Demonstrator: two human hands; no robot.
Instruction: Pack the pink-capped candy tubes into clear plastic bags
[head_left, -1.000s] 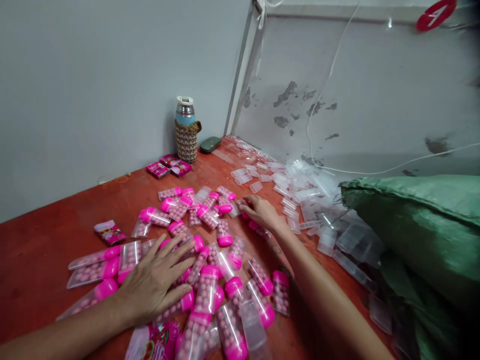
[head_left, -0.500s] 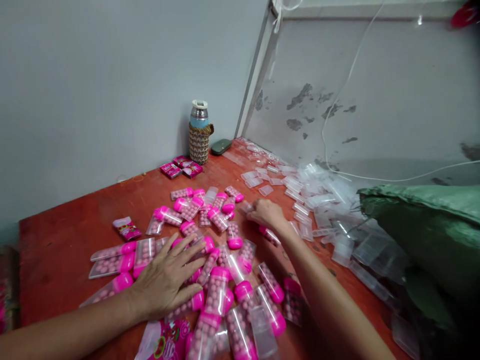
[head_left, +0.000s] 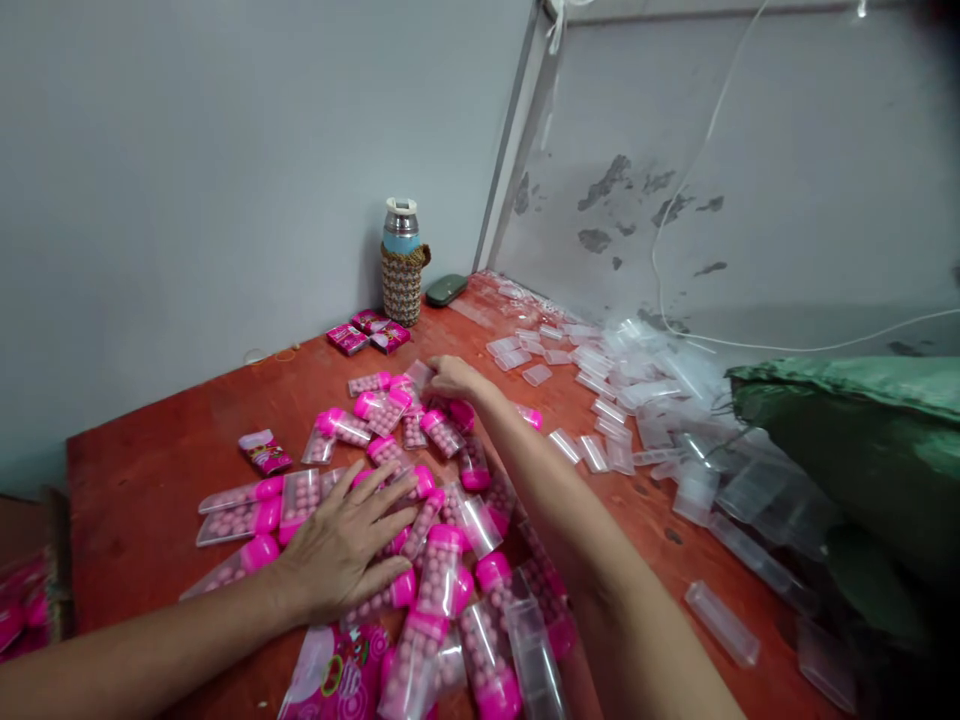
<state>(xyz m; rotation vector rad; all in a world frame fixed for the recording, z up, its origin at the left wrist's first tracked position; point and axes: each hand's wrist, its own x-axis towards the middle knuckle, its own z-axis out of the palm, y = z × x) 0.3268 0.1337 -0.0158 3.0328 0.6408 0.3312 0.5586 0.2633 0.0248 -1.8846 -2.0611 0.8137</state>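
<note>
My left hand [head_left: 349, 550] lies with fingers spread over a pile of clear containers filled with pink balls and topped with pink caps [head_left: 439, 575]. Farther forward, my right hand [head_left: 454, 380] is closed at the back edge of the pile, its fingers round a clear plastic container [head_left: 420, 375]. Under its wrist and forearm some filled containers are partly hidden. Clear containers without caps [head_left: 536, 650] also lie among the filled ones near the front.
Many clear plastic containers [head_left: 600, 380] are heaped at the right beside a green sack [head_left: 862, 430]. A flask [head_left: 402, 285], a dark green case [head_left: 447, 290] and small pink packets [head_left: 347, 338] stand or lie along the wall. Another packet [head_left: 265, 452] lies left.
My right hand has moved left and slightly forward, to the back of the pile. My left hand stays on the pile. The view has shifted slightly.
</note>
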